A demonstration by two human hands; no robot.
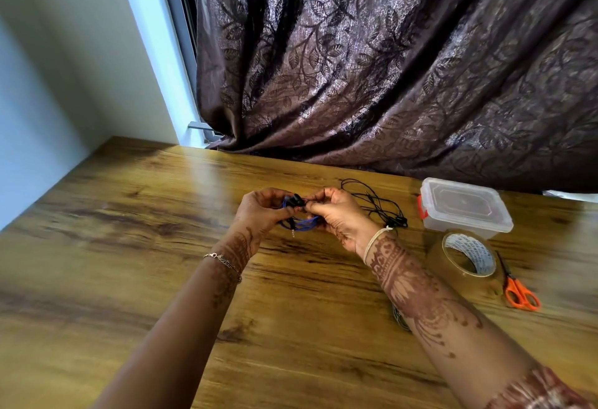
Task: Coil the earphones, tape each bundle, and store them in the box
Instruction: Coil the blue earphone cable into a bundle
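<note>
Mid-table (129, 214): left grip (262, 211) and right grip (339, 217) face each other just above the surface, holding the coiled earphones (304, 227) between them. The loose earphones (378, 201) lie on the table just behind and right of the right grip. Further right, near the far edge, sits the box (466, 208), with the tape roll (441, 260) in front of it and the scissors (511, 282) just right of the roll; the curtain (388, 69) hangs behind the far edge.
</note>
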